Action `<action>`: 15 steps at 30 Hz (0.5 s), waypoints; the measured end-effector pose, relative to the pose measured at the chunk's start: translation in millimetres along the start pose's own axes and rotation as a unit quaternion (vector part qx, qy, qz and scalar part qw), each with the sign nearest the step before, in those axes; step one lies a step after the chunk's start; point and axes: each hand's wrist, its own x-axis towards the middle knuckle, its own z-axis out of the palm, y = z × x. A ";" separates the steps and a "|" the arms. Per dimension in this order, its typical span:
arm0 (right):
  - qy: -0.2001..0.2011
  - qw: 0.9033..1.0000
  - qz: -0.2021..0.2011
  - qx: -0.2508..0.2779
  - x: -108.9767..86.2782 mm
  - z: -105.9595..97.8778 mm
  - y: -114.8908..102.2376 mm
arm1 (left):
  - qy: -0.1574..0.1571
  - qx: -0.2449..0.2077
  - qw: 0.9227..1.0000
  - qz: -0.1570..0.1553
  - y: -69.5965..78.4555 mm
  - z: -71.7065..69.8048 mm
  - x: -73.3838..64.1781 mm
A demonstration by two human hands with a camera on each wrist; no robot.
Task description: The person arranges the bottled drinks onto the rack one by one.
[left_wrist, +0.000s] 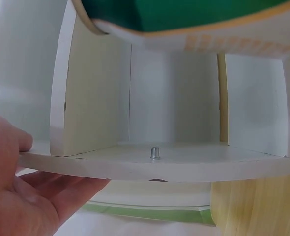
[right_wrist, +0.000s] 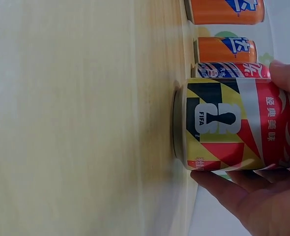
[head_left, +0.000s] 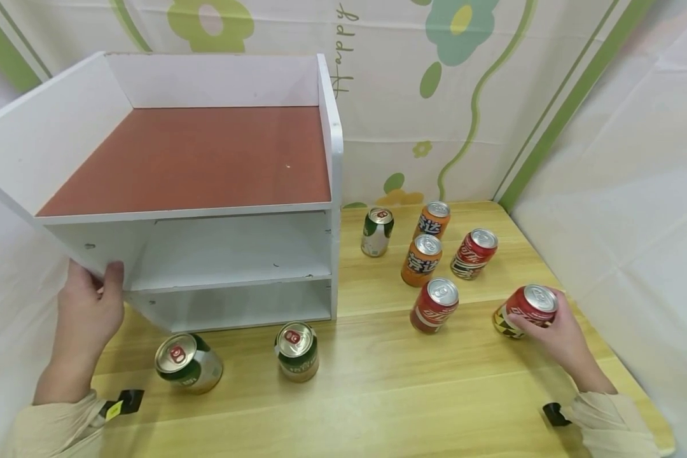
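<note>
Fingers of the right hand clamp a red-and-yellow cylindrical metal can, well right of the white boxy shelf unit; the left hand pinches that unit's left side panel, presumably steadying it.

At 12 o'clock in the head view hangs a flowered cloth, its teal flower toward 1 o'clock. Two orange cans stand toward 3 and 4 on the wooden surface.

Red can in hand
</note>
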 end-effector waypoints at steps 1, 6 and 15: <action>0.000 1.000 -0.001 0.000 0.1 -0.2 0.1 | -0.001 0.000 1.000 0.001 -0.2 -0.2 0.0; 0.001 1.000 -0.002 -0.003 0.9 -1.3 -0.5 | -0.008 -0.002 1.000 0.001 -0.2 -1.3 0.2; 0.015 1.000 0.008 -0.007 -1.8 -0.5 -2.7 | -0.019 -0.004 1.000 -0.003 1.0 -2.8 1.1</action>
